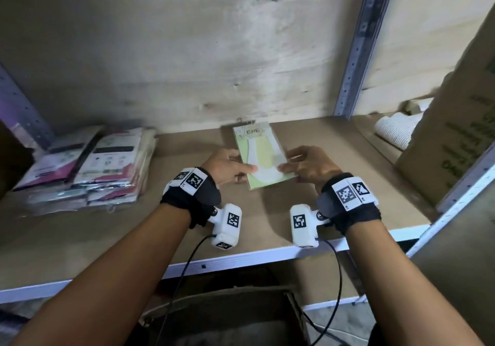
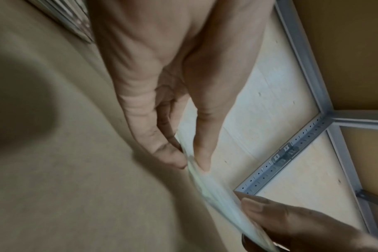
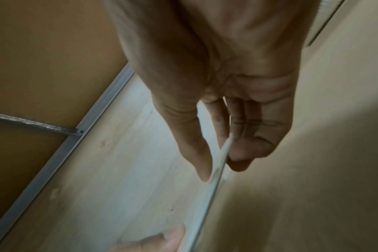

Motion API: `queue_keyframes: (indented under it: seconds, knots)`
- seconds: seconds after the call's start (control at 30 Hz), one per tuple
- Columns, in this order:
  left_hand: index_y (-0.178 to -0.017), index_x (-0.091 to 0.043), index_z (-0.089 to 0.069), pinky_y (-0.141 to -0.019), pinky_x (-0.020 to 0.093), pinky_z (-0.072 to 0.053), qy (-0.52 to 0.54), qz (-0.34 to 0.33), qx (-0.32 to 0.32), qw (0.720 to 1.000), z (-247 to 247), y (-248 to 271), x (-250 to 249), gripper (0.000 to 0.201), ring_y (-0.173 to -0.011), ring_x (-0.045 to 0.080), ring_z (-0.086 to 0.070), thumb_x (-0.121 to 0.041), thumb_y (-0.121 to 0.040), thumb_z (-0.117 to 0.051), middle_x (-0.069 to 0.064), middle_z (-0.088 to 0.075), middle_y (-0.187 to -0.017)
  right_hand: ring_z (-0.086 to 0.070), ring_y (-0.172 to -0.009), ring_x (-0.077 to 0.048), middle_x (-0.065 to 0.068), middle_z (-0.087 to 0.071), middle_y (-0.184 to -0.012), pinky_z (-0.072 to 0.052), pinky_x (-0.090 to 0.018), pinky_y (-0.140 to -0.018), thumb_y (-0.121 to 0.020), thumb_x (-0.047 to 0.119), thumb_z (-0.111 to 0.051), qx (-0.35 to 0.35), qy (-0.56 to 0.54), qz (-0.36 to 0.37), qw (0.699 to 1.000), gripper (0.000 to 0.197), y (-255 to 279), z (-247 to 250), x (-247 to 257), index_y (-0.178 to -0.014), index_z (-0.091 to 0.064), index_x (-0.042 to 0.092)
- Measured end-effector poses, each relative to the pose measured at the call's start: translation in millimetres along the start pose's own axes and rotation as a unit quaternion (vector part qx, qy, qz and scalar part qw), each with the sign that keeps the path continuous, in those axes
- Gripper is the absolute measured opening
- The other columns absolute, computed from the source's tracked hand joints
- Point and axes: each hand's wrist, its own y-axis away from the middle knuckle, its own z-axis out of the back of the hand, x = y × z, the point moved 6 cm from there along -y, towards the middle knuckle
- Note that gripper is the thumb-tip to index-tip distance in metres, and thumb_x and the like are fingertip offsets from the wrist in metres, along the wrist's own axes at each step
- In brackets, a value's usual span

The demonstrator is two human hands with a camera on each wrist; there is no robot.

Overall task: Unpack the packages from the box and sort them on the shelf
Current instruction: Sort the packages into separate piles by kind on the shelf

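Fingers of left hand [image 1: 227, 166] and right hand [image 1: 308, 166] pinch opposite side edges of green package [image 1: 263, 155], held over mid-shelf [image 1: 321, 136]. Bare board around; package stack [image 1: 85, 163] far left, cardboard box [image 1: 455, 131] right.

A pale plywood back panel [image 1: 214, 51] with knots and faint staining closes off the rear of the bay. A grey perforated metal upright [image 1: 359, 45] stands to the right of centre; a second grey perforated upright [image 1: 18, 99] leans in at the far left. White ribbed fabric items [image 1: 396, 128] lie in the neighbouring bay on the right. Black cables [image 1: 184, 273] hang down below the front edge.
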Motion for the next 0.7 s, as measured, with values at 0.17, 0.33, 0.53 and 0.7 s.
queue_keyframes:
  seconds: [0.17,0.33,0.53,0.7]
  knots:
    - [-0.114,0.005,-0.064,-0.065,0.018,-0.055,-0.038,0.047,0.010,0.998,-14,-12,-13,0.029,-0.070,0.013,-0.061,0.005,-0.086,-0.069,0.013,-0.067,-0.100,-0.070,-0.091,-0.028,-0.010,-0.070,-0.100,-0.060,-0.041,-0.082,-0.075,0.009,-0.082,-0.007,0.040,-0.015,0.999,0.031,-4,13,-1,-0.101,-0.067,0.006]
    - [-0.082,-0.007,-0.056,-0.073,0.025,-0.056,-0.093,0.083,0.007,0.992,-38,-36,-26,0.018,-0.102,0.027,-0.065,0.006,-0.086,-0.067,0.015,-0.065,-0.109,-0.070,-0.089,-0.026,-0.012,-0.071,-0.100,-0.059,-0.041,-0.085,-0.077,0.015,-0.081,-0.035,0.096,-0.037,0.994,0.027,-6,32,-12,-0.099,-0.068,0.006]
    - [-0.081,-0.006,-0.050,-0.085,0.033,-0.055,-0.121,0.110,0.006,0.986,-77,-68,-29,0.023,-0.099,0.028,-0.064,0.003,-0.085,-0.071,0.015,-0.061,-0.113,-0.061,-0.114,-0.030,-0.013,-0.062,-0.127,-0.049,-0.044,-0.101,-0.081,0.023,-0.077,-0.090,0.122,-0.047,0.987,0.060,-8,68,-17,-0.134,-0.052,0.010]
    - [-0.110,0.008,-0.060,-0.085,0.042,-0.060,-0.166,0.066,-0.004,0.984,-101,-93,-36,0.042,-0.093,0.033,-0.070,-0.001,-0.075,-0.080,0.024,-0.068,-0.109,-0.058,-0.118,-0.027,-0.010,-0.061,-0.130,-0.047,-0.043,-0.103,-0.084,0.028,-0.074,-0.101,0.146,-0.045,0.983,0.060,-10,91,-19,-0.136,-0.050,0.014]
